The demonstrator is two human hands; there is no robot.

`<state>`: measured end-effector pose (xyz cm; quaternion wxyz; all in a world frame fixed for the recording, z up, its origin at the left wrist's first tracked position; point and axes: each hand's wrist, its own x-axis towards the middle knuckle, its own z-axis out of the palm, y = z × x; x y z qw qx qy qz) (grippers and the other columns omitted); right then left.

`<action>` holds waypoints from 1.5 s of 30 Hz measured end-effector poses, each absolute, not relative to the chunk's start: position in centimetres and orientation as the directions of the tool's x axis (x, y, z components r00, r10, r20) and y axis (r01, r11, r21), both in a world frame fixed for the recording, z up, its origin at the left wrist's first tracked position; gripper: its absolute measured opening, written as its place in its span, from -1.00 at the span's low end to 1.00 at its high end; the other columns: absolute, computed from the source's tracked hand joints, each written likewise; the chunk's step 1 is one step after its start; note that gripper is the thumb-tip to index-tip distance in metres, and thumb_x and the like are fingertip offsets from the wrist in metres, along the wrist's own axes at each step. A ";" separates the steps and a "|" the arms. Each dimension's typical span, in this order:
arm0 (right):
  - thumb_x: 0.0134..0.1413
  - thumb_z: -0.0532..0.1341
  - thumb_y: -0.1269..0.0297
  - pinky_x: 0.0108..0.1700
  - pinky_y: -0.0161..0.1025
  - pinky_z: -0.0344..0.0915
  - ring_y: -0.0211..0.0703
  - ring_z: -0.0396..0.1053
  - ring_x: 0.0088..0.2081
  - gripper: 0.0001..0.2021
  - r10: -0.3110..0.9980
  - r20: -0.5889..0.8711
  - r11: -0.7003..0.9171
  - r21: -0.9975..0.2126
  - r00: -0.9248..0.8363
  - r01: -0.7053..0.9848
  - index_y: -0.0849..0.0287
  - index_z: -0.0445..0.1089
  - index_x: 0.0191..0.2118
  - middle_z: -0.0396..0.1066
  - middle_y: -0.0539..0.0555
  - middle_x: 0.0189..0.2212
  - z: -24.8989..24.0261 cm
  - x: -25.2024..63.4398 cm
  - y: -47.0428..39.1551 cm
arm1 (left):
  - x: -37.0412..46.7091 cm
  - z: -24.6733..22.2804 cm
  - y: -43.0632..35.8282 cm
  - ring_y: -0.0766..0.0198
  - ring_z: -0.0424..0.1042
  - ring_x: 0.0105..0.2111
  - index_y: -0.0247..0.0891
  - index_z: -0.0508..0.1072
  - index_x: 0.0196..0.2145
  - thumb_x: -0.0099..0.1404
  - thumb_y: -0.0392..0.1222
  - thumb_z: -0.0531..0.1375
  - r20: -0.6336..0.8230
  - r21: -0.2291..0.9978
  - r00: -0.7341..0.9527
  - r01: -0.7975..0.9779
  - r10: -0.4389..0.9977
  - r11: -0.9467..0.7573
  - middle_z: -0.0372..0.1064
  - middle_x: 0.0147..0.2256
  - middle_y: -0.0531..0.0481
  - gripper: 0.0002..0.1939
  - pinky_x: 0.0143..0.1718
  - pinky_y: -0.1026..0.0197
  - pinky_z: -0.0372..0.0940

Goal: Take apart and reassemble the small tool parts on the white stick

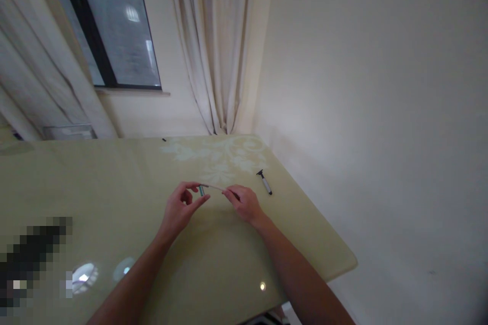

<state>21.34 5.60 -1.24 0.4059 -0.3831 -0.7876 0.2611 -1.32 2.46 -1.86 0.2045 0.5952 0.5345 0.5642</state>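
Above the table, my left hand [185,205] is closed, with thumb and index finger around a small blue-green piece [202,191]. It is too small to name more exactly. My right hand [242,202] pinches a thin, pale stick [215,187]. The stick points left, and its darker end meets the top of the piece at my left fingertips. A razor [265,182] with a grey handle and black head lies on the table to the right of my right hand.
The pale green glossy table [213,274] has a white floral pattern and light reflections. A tiny dark object [163,139] lies by its far edge. Beyond are curtains [213,51] and a window [114,20]. A wall [373,111] runs along the right. Something dark at left is pixelated.
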 end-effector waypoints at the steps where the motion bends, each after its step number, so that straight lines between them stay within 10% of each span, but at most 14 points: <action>1: 0.40 0.14 0.03 -0.29 -0.30 0.06 -0.18 0.27 -0.40 -0.64 0.807 0.443 0.580 -0.718 -0.391 0.385 0.08 0.60 -0.28 0.45 0.03 -0.45 -1.3 21.3 5.6 | -1.3 -1.8 2.5 0.39 0.20 -0.57 -0.21 0.51 -0.21 0.08 0.12 0.44 0.451 0.847 -0.202 0.403 0.869 -0.346 0.36 -0.43 0.12 -0.55 -0.55 0.31 0.15; 45: 0.43 0.14 0.02 -0.21 -0.27 0.16 -0.19 0.30 -0.32 -0.61 0.796 0.422 0.591 -0.700 -0.435 0.402 0.16 0.59 -0.25 0.40 0.03 -0.42 -2.0 21.0 6.6 | -2.0 -1.3 2.2 0.38 0.21 -0.56 -0.21 0.54 -0.17 0.07 0.17 0.44 0.445 0.852 -0.216 0.400 0.869 -0.338 0.37 -0.43 0.09 -0.51 -0.54 0.31 0.17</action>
